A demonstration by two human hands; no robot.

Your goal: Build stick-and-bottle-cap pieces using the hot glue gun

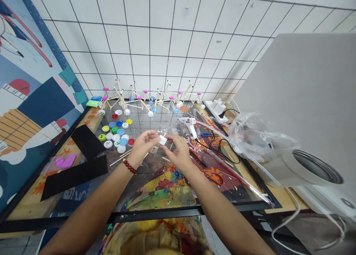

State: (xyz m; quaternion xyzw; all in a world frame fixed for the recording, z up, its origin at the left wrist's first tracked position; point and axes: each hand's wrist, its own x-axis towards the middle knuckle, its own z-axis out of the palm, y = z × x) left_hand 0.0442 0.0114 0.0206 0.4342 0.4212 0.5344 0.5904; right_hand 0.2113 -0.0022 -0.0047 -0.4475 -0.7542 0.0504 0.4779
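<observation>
Between my two hands, over the middle of the table, is a white bottle cap [162,140]. The fingertips of my left hand [145,144] pinch its left side, and my right hand [178,151] grips it from the right. A thin stick end shows just above the cap; whether it is joined to the cap I cannot tell. Left of my left hand lie several loose caps, among them a red cap [131,141] and a blue cap [120,132]. Thin wooden sticks [119,157] lie by my left wrist. A white glue gun [190,126] stands right of my right hand.
Small stick models [141,102] with cap wheels line the back by the tiled wall. Black strips [75,177] and purple clay [66,161] lie left. At right are pliers [198,157], a power strip [218,108], clear plastic bags [250,132] and a large roll [303,166].
</observation>
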